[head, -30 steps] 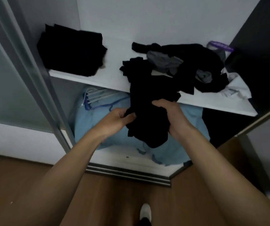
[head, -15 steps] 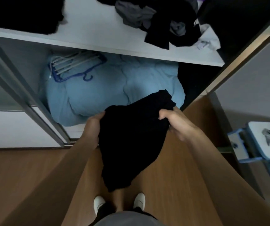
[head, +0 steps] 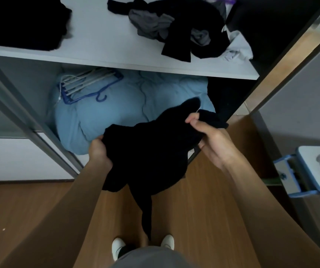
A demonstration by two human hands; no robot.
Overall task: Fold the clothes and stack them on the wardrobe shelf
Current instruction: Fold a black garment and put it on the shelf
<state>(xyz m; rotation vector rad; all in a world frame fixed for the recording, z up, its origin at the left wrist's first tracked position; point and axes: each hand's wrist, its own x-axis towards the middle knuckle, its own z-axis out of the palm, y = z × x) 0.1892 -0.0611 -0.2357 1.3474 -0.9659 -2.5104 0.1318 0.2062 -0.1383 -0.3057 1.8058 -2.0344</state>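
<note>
garment (head: 151, 155) — black, soft, limp — gripped by both hands: left hand (head: 98, 151) bunching, right hand (head: 213, 144) pinching

Blue hangers (head: 89, 85) atop light-blue duvet (head: 136, 105)

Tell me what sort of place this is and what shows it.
Most likely a bedroom, at an open wardrobe: a white shelf holding a heap of unfolded clothes, clothes hangers on a light blue duvet below, and a wooden floor.
</note>
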